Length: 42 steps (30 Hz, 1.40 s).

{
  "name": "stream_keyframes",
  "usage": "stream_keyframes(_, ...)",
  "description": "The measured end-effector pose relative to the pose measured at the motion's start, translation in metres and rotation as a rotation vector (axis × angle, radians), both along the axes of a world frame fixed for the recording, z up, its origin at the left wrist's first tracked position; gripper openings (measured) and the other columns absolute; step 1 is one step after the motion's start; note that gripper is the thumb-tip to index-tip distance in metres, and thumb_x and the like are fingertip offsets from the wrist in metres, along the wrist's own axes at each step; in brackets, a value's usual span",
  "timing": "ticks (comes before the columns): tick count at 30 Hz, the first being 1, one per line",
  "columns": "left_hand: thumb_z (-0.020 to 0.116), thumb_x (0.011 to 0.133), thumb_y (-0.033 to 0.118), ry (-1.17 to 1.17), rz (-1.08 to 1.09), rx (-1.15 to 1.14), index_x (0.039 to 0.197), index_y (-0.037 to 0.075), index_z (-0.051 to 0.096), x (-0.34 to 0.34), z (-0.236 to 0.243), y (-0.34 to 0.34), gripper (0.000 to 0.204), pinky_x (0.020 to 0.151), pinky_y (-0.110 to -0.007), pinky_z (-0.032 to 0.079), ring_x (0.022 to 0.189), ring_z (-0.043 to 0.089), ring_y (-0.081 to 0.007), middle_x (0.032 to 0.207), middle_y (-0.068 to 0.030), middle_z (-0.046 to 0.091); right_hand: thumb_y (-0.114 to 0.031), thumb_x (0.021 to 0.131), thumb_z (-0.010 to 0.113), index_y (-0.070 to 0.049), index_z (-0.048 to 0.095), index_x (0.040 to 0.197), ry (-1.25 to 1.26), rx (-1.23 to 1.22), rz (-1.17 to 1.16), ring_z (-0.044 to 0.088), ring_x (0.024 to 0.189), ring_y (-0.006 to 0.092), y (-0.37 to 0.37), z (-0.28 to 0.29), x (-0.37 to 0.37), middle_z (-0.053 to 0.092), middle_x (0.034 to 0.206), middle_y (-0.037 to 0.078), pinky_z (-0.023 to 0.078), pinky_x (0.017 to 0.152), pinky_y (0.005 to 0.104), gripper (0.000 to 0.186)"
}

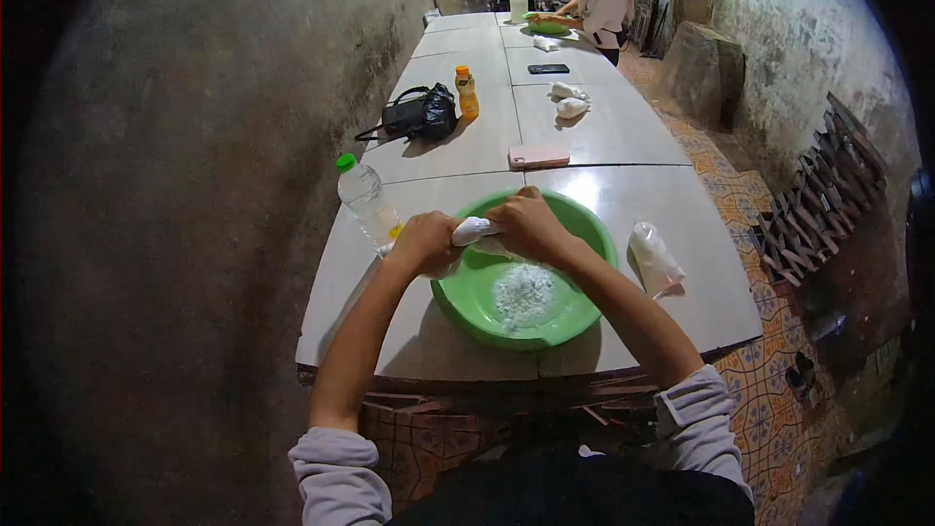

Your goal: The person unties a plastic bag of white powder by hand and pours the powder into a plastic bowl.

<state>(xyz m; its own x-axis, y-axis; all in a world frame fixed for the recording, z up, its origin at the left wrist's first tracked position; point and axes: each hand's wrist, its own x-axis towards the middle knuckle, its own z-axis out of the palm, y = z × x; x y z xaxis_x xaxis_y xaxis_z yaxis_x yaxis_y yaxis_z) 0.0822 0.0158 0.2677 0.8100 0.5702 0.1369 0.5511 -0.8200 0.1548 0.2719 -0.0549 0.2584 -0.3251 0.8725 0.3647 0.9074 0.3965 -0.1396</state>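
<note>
A small clear plastic bag of white powder (473, 230) is stretched between my two hands above a green basin (456, 300). My left hand (426, 243) is closed round one end of the bag, at the basin's left rim. Closed on the other end is my right hand (532, 226), over the far part of the basin. Fingers of both hands partly hide the bag. A loose heap of white powder (524, 294) lies on the basin's bottom. Right of the basin rests another plastic bag with white contents (656, 257).
Left of the basin stands a clear bottle with a green cap (364, 197). Farther back are a pink phone (539, 156), a black plastic bag (425, 115), an orange bottle (467, 93), white bags (572, 108) and a dark phone (548, 69). Another person (606, 2) works at the far end.
</note>
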Motion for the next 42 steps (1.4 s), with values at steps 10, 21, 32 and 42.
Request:
stream_keyframes(10,0.061,0.073,0.022,-0.001,0.006,0.028,0.089,0.017,0.065,0.0,0.0,-0.002,0.018,0.067,-0.043,0.049,0.073,0.062,-0.0337,0.077,-0.0154,0.064,-0.031,0.065,0.07,-0.014,0.064,0.071,0.068,-0.033,-0.054,0.062,0.071,0.0252,0.006,-0.003,-0.012,0.063,0.069,0.008,0.037,0.08,0.0434,0.018)
stream_keyframes(21,0.062,0.071,0.02,-0.053,0.019,-0.084,0.096,0.015,0.064,-0.014,0.0,0.004,0.025,0.068,-0.044,0.049,0.075,0.062,-0.0351,0.082,-0.0162,0.064,-0.027,0.065,0.072,-0.013,0.065,0.077,0.211,0.052,0.034,0.061,0.071,0.025,-0.001,0.003,-0.005,0.063,0.069,0.006,0.038,0.077,0.0395,0.02)
stream_keyframes(32,0.064,0.077,0.028,-0.154,0.044,-0.362,0.1,0.011,0.063,-0.01,0.02,-0.007,0.029,0.066,-0.039,0.047,0.07,0.062,-0.0323,0.079,-0.0167,0.064,-0.025,0.07,0.066,-0.016,0.066,0.074,0.118,0.039,0.026,0.061,0.073,0.0226,0.003,0.033,0.013,0.063,0.068,0.004,0.035,0.076,0.0406,0.01)
stream_keyframes(42,0.07,0.067,0.022,-0.09,-0.058,-0.217,0.096,0.01,0.064,-0.004,0.032,-0.004,0.032,0.071,-0.039,0.048,0.076,0.063,-0.0315,0.083,-0.0155,0.065,-0.015,0.068,0.065,-0.014,0.067,0.08,0.219,-0.005,0.028,0.062,0.075,0.0216,0.004,0.031,0.022,0.066,0.075,0.005,0.035,0.084,0.0398,0.012)
